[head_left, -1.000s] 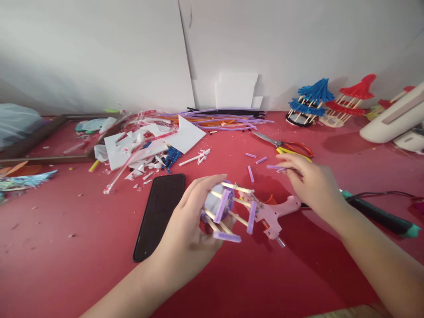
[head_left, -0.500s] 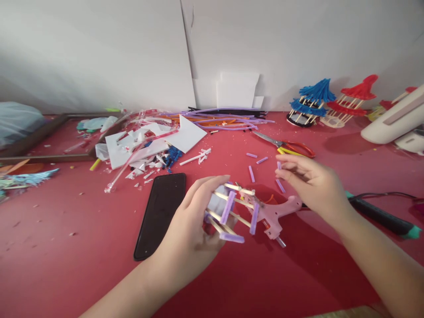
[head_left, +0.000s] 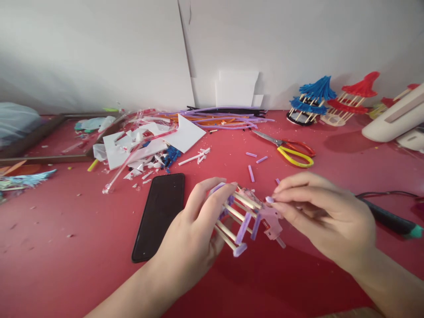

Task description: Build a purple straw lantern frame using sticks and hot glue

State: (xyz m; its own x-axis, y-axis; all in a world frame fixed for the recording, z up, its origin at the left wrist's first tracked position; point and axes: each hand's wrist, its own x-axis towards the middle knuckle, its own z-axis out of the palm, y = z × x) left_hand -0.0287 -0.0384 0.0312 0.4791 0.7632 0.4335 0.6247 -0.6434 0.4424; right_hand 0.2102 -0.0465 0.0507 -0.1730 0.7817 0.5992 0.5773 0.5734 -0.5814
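Red tabletop fills the near side; at centre, the left hand clasps its fingers around a stick frame, and just right the right hand pinches a purple piece.

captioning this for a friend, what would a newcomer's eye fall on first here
Probably the bright blue-roofed model and red-roofed model, side by side at the back right. Next, front and centre, comes the stick frame with purple strips, held in the person's left grip. Just right of it, a small purple piece is pinched in the right grip.
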